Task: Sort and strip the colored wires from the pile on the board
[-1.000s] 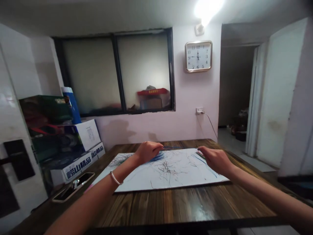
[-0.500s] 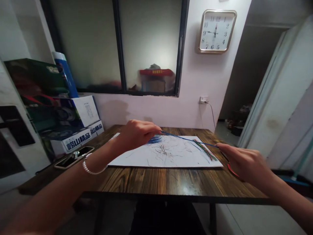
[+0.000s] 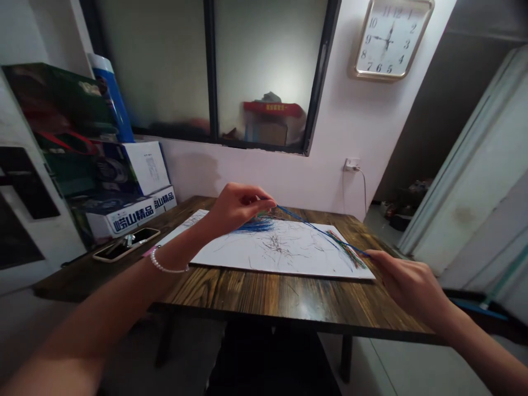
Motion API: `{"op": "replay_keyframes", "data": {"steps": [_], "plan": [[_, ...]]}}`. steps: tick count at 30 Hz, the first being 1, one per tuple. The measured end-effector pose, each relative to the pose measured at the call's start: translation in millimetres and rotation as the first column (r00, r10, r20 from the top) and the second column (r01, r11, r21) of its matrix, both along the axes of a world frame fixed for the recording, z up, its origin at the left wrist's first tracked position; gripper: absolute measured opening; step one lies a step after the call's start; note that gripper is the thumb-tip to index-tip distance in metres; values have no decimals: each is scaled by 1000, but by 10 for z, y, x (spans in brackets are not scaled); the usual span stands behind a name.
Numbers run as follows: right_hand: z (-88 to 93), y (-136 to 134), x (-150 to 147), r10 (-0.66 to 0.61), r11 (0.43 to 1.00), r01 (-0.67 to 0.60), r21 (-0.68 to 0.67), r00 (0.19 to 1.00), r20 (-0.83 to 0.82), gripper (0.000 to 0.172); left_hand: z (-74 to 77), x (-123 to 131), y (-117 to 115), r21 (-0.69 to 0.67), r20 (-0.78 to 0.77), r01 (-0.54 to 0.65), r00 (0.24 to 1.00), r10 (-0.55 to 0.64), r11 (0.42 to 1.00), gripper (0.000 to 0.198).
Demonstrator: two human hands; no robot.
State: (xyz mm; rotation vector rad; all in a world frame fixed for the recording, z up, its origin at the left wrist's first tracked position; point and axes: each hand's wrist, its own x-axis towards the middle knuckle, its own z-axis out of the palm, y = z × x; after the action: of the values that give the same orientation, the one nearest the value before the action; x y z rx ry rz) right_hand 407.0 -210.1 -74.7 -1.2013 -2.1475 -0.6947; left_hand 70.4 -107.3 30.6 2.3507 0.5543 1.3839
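Note:
A thin blue strand point(image 3: 307, 221) stretches between my two hands above a white board point(image 3: 243, 256). My left hand point(image 3: 243, 206), with a beaded bracelet on the wrist, pinches its left end. The other end is between the closed fingers of my right hand point(image 3: 406, 278), beyond the board's right edge. Under my left hand lies a pile of blue strands point(image 3: 259, 225). A bundle of green and red strands point(image 3: 346, 248) rests at the board's right side. Short dark bits point(image 3: 277, 245) are scattered over its middle.
A phone point(image 3: 126, 245) with small metallic items on it lies at the left of the wooden table point(image 3: 256, 291). Stacked boxes point(image 3: 136, 212) and a blue tube point(image 3: 111, 96) stand beyond it. A wall socket point(image 3: 352, 164) with a cable is behind the table.
The view has tilted and shifted slightly. My left hand has turned so that its thumb and finger show in a pinch. The strand is still held at both ends.

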Motion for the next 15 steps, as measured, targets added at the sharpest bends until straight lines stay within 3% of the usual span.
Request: {"op": "replay_keyframes", "data": {"steps": [4,8,9,12,15], "plan": [[-8,-6,-47,13,980,-15,-200,1000,-9,24,-55,-12,85,246,-78,-18,996,39,969,12],[-31,-3,-63,-30,942,15,-334,999,-43,25,-100,-19,109,480,-170,-59,973,159,875,14],[-46,27,-36,-56,938,31,-345,997,-61,25,-118,-24,114,550,-180,-110,952,246,828,18],[-137,219,150,-181,929,121,-351,973,-143,26,-212,-56,143,725,-180,-255,827,533,640,51],[-309,492,428,-335,908,242,-341,909,-247,30,-349,-126,205,834,-109,-278,764,636,476,57]]}}
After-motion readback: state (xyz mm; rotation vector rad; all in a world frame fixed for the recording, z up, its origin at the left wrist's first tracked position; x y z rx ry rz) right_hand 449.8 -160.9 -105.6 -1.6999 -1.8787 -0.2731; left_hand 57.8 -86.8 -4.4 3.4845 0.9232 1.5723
